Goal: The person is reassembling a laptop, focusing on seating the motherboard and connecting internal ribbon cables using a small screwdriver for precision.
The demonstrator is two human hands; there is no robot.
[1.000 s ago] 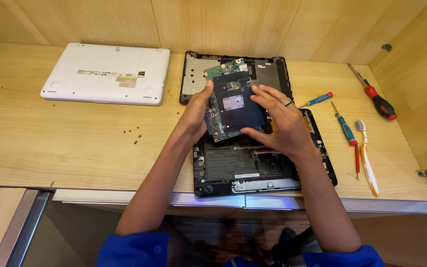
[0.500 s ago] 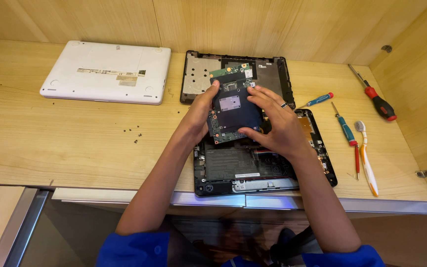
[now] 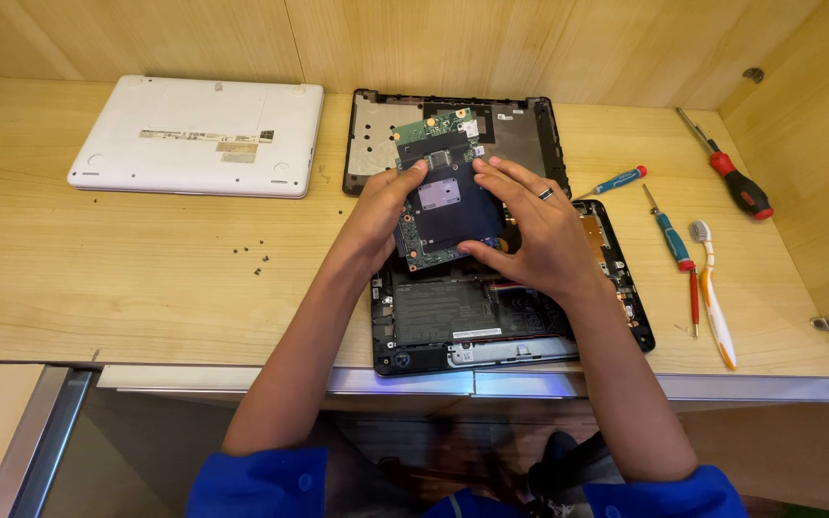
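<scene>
Both my hands hold a green circuit board (image 3: 441, 197) with a dark cover sheet, tilted above an opened black laptop base (image 3: 491, 321). My left hand (image 3: 384, 216) grips the board's left edge, thumb near its top. My right hand (image 3: 532, 230), a ring on one finger, clasps the board's right and lower edge. The laptop's battery (image 3: 443, 312) shows below the board. A removed black bottom cover (image 3: 520, 129) lies behind, partly hidden by the board.
A white closed laptop (image 3: 199, 134) lies upside down at the back left. Several small screws (image 3: 249, 254) dot the wooden table. Screwdrivers (image 3: 669, 235) (image 3: 736, 182) (image 3: 616, 179) and a toothbrush (image 3: 714, 297) lie at the right. A wooden wall rises on the right side.
The board has been lifted and shifted slightly toward the back, over the removed cover. Both hands moved with it and keep their hold.
</scene>
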